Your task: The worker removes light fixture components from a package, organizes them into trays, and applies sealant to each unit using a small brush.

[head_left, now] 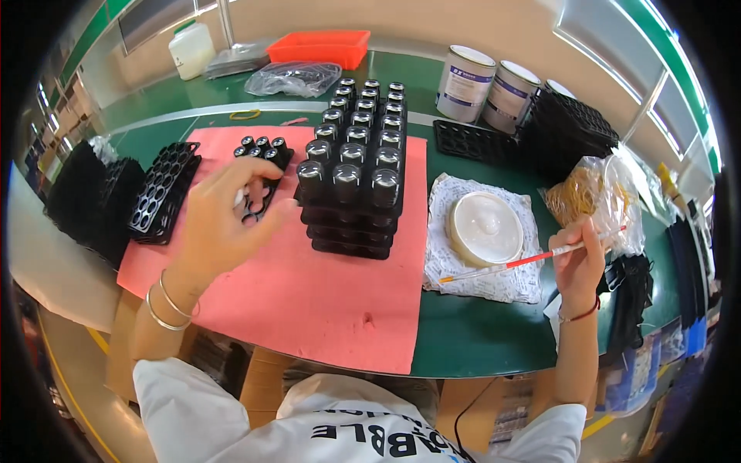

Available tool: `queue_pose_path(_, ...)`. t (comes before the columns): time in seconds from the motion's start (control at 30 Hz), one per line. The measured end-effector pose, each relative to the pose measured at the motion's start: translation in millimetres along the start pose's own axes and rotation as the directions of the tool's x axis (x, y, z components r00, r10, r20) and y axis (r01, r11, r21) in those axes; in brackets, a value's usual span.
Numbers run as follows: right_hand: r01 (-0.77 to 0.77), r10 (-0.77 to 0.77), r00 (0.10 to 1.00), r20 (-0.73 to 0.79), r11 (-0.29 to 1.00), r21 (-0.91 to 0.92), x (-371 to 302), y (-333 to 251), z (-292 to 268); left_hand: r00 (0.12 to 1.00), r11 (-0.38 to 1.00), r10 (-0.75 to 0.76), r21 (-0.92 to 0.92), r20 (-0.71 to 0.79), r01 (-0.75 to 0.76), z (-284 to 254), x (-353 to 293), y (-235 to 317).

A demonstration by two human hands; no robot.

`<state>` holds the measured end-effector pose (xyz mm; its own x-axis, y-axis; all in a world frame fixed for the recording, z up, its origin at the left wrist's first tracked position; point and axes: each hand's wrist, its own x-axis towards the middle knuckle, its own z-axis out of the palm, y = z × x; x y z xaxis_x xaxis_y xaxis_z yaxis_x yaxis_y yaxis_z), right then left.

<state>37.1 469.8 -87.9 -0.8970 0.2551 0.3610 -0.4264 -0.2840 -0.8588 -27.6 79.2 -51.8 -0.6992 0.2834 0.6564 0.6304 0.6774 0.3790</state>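
In my right hand (580, 258), fingers pinched together, is a thin paintbrush (532, 260) with a red and white handle. Its yellowish tip points left, over the front of a patterned cloth (448, 224). On that cloth sits a round, whitish lidded dish (487, 228). My left hand (231, 208) is over a small black tray (258, 202), thumb and index finger spread apart, other fingers curled. Several short black cylinders with shiny tops (262, 143) stand in this tray's far part, by my index finger. Whether I touch them is unclear.
Stacked black trays filled with silver-topped cylinders (351, 166) stand mid-table on a pink sheet (332, 309). Empty honeycomb trays (164, 189) lie left. Behind are an orange bin (318, 51), a white jug (191, 50) and metal cans (465, 83). A plastic bag of yellowish bands (590, 193) is right.
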Motion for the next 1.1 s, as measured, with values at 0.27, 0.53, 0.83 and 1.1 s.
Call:
queue_pose_path(0.27, 0.291, -0.319, 0.942, -0.101, 0.93, -0.224, 4, -4, 1, 0.997, 0.988, -0.04, -0.146, 0.072, 0.05, 24, 13, -6)
queue_pose_path(0.53, 0.753, -0.711, 0.627, 0.318, 0.449, -0.482, -13, -13, -5, 0.885, 0.856, 0.453, -0.33, 0.107, -0.398, 33, -20, 0)
queue_pose_path(0.83, 0.693, -0.486, 0.696, 0.529, 0.261, -0.672, -12, -2, 12, 0.835, 0.743, 0.139, -0.614, 0.532, 0.267, 69, -42, -9)
queue_pose_path(1.1, 0.629, -0.46, 0.766, 0.448, 0.395, -0.669, -15, 7, 12, 0.704, 0.698, -0.019, -0.495, 0.71, 0.517, 52, -30, 2)
